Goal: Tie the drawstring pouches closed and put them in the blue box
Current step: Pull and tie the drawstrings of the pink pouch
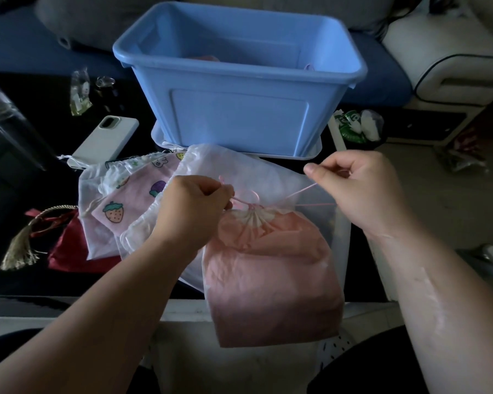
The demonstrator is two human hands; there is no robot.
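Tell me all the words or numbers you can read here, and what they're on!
No text here can be read for sure.
green and white packet: white marks, too blurred to read.
small clear packet: print too small to read.
printed pouch: only fruit pictures, no words.

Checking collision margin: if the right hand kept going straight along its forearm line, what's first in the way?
Likely the blue box, its near wall: the right hand, pinching the pink cord, points up-left at it. Depth is unclear.
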